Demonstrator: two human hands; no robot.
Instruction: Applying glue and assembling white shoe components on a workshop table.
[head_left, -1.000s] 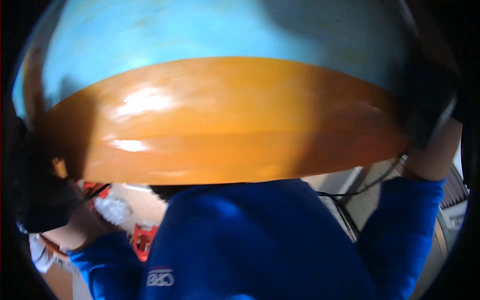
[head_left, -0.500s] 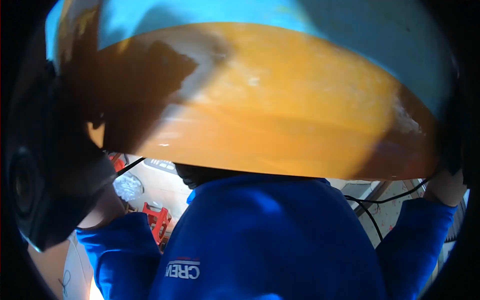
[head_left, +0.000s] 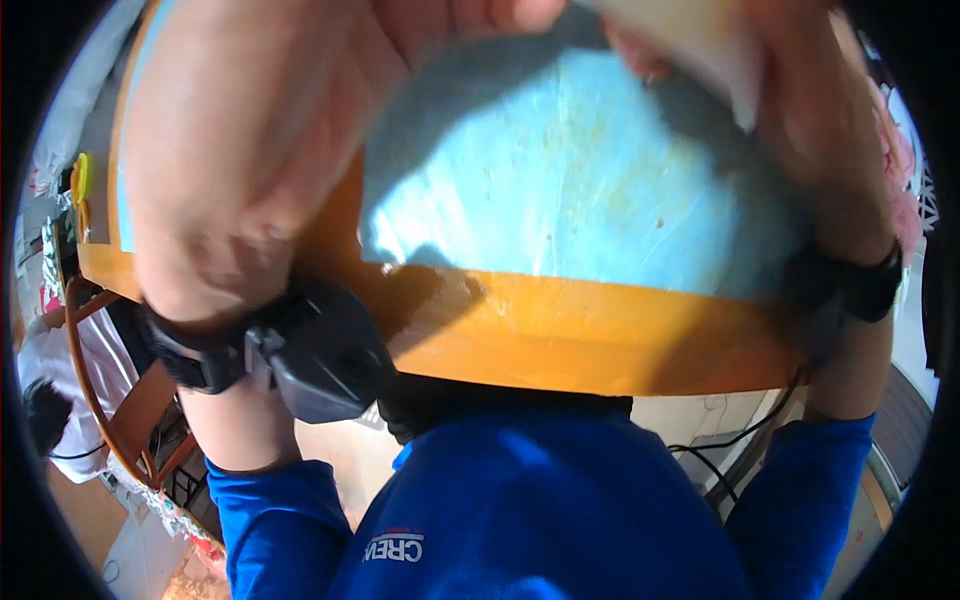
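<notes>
Both my hands are raised close to the view over a wooden table (head_left: 560,335) with a light blue cover (head_left: 540,170). Large and blurred at the upper left is my left hand (head_left: 270,110); the upper edge cuts off most of its fingers, so their pose is hidden. My right hand (head_left: 800,80), at the upper right, grips a pale, whitish piece (head_left: 690,35) with a pointed lower end. Blur hides what kind of thing it is. One fingertip shows just beneath the pale piece. Black straps circle both wrists, and a boxy black device (head_left: 325,355) sits at the left one.
A wooden chair (head_left: 85,395) with a curved frame stands left of the table, near white fabric (head_left: 105,345). A yellow-handled object (head_left: 82,180) lies at the far left. Pink cloth (head_left: 897,165) shows at the right. Black cables (head_left: 740,432) hang by my right arm.
Both arms have moved inward and up from the sides, bringing my hands over the table. The pale piece has come into view, and more of the blue cover shows.
</notes>
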